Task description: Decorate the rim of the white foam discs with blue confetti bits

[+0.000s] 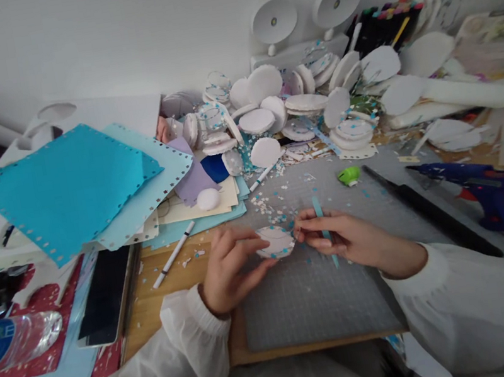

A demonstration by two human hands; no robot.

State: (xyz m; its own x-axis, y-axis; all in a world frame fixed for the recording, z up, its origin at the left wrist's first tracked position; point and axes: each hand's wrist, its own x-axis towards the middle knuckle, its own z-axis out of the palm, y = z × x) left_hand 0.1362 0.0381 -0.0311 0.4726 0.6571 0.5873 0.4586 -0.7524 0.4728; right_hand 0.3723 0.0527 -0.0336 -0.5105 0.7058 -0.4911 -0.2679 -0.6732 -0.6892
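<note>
Grasping the white disc [276, 241] with blue dots between thumb and fingers, the left hand [237, 261] sits at the center of the frame, above the gray mat [317, 299]. Just beside the disc's right edge, the right hand [343, 234] grips a thin turquoise tool [319, 209]; whether its fingertips also pinch the disc, I cannot tell. White discs [264, 84] pile up at the upper center, and a blue glue gun [485, 180] lies on the surface [156, 305] at the right of the frame.
</note>
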